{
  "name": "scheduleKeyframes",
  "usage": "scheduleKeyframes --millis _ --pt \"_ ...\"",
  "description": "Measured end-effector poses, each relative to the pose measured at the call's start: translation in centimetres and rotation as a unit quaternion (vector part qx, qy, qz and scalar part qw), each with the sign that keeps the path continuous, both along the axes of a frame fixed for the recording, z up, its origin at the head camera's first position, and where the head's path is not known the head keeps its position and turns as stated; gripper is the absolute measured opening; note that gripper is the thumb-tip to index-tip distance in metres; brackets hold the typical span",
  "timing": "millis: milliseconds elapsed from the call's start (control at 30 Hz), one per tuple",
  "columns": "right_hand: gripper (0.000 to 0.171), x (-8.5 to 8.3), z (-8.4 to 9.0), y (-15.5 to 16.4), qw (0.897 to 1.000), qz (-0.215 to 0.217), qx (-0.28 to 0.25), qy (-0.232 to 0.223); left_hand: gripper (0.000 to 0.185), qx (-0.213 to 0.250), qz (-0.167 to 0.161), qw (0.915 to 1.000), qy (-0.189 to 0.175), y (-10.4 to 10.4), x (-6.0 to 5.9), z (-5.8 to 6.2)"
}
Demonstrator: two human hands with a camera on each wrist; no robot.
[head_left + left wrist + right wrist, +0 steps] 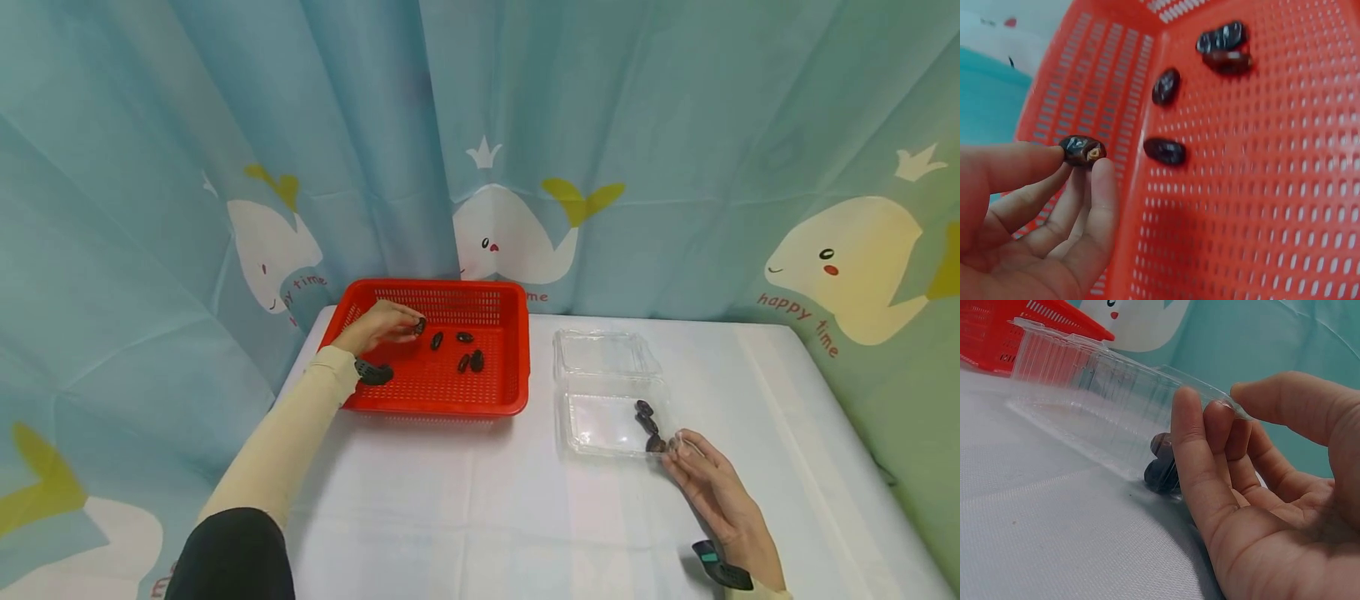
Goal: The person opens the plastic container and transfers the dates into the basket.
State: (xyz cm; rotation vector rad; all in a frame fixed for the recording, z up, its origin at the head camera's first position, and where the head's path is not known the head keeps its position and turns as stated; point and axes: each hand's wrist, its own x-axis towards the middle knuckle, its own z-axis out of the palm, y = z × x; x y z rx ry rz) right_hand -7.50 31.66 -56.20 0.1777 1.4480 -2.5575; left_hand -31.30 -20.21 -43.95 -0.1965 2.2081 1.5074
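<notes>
- From my head camera: my left hand is over the red basket at the back left of the white worktop. Its grip pinches one dark date. Four more dates lie on the basket floor. My right hand lies at the near right corner of the clear plastic box, which stands just right of the basket. A few dark dates lie inside the box. A blue whale curtain hangs behind.
- From my left wrist: thumb and fingertips are clamped on the date, held by the basket wall.
- From my right wrist: my fingers are straight and touch the box edge, with my thumb over the rim. Nothing is gripped tight.
</notes>
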Motion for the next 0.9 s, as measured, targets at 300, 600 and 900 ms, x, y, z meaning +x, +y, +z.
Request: scheduleKeyframes --millis 300,600,900 --pt "0.024 -0.1 -0.3 0.1 1.0 0.005 0.009 0.004 0.036 -0.044 0.003 0.999 -0.007 -0.9 -0.6 -1.8" --pt "0.02 -0.1 -0.5 0.1 0.999 -0.006 0.042 -0.004 0.036 -0.047 0.035 0.9982 -0.015 -0.7 -0.9 -2.7" --pt "0.021 0.0 -0.5 0.1 0.999 -0.011 0.031 -0.017 0.034 -0.054 0.049 0.9966 0.039 -0.6 -0.7 -3.5"
